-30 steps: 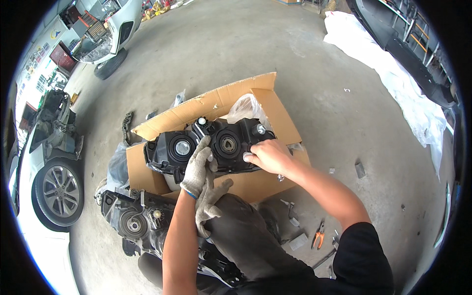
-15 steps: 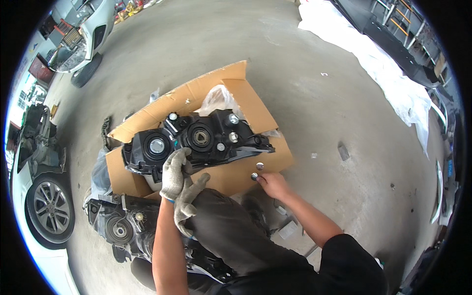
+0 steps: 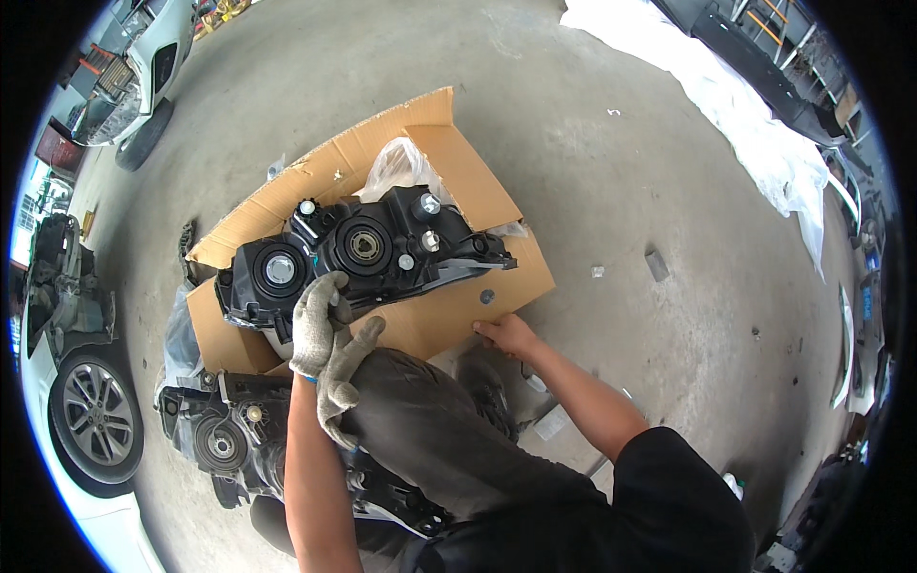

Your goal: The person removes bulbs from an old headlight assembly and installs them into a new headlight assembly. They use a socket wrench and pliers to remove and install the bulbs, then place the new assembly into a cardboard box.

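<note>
Now the headlight point(image 3: 358, 253) is clamped at its near edge by the gloved left hand point(image 3: 320, 325); its long axis runs sideways, while the bare right hand point(image 3: 506, 334) is pressed flat on the cardboard point(image 3: 449, 143) beside its right tip.

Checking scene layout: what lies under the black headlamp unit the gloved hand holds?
Flattened brown cardboard lies under the black headlamp unit, with a clear plastic bag behind it. The gloved left hand grips its near edge. The cardboard beneath the unit is hidden.

Headlamp point(image 3: 368, 253) lies on cardboard point(image 3: 449, 153) on the floor, far of my knee point(image 3: 420, 420). My left hand point(image 3: 320, 329) rests on its near edge; my right hand point(image 3: 506, 334) on the cardboard, right of it. Second headlamp point(image 3: 224, 439) near left. Bag point(image 3: 396, 167) behind.
</note>
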Demonstrator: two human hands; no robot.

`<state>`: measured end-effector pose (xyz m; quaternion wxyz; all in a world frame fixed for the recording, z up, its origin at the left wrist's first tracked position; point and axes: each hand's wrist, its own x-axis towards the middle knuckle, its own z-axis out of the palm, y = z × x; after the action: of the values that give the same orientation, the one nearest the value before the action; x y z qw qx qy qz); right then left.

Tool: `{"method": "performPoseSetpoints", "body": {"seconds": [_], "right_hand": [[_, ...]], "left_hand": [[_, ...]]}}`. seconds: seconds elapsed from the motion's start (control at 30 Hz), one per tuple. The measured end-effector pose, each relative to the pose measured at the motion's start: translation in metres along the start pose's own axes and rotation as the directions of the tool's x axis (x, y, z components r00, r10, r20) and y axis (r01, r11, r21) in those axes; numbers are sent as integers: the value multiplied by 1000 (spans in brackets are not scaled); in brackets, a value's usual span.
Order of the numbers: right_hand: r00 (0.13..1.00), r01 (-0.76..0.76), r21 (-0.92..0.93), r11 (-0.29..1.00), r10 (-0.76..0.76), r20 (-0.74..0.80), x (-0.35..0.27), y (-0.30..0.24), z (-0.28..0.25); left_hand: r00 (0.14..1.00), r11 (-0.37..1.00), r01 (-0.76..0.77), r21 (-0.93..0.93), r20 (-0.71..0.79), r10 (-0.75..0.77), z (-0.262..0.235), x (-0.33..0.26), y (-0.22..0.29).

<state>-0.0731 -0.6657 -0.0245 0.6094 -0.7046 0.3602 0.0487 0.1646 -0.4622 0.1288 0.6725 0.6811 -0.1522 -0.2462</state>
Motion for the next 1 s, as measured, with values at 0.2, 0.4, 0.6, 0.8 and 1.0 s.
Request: {"method": "performPoseSetpoints", "body": {"seconds": [0.2,0.4,0.6,0.8,1.0], "right_hand": [[894,-358,136,924,297,336,23,15,-7],[875,-246,-244,938,323,361,35,19,-2],[883,455,-405,793,-343,320,18,63,-9],[941,263,-38,964,-247,231,-57,0,-17],[793,339,697,632,-590,150,-120,-143,-18]], "left_hand": [[988,982,152,-114,-23,-156,5,3,-1],[997,997,69,31,20,-69,8,-1,9],[999,999,45,-12,3,-45,15,2,4],[999,919,-32,-394,-43,16,3,-14,45],[937,948,-167,272,344,66,51,-96,127]]}}
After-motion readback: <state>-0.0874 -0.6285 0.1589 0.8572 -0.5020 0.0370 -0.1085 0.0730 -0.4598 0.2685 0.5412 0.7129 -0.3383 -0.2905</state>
